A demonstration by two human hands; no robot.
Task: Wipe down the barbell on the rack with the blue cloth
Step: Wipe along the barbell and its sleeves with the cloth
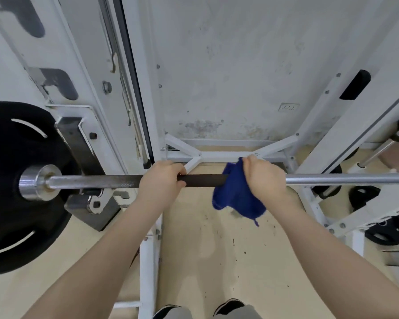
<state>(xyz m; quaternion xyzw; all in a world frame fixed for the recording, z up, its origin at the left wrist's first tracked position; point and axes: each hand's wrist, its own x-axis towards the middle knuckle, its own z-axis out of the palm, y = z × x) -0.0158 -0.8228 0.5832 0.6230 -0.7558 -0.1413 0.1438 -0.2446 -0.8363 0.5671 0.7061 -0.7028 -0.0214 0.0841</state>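
The barbell [203, 180] lay horizontal across the white rack [115, 107], running from frame left to frame right at roughly mid-height of the head view. A large black weight plate [14, 187] sat on its left sleeve, just outside the rack upright. The bar's middle section appeared dark; the stretches to either side were bright metal. The left hand [161, 178] gripped the bar overhand at the left end of the dark section, fingers curled fully round it. The right hand [263, 178] held the blue cloth [237, 194] against the bar at the right end of the dark section, fingers curled over the top of the cloth; thumb position could not be determined. The cloth wrapped over the bar beneath the palm, with its loose part hanging down below the bar on the near side. The hands were apart, dark bar visible between them. Small black plates [386, 230] stood on the floor at frame right. Dark shoe toes [230, 306] were visible at the bottom edge.
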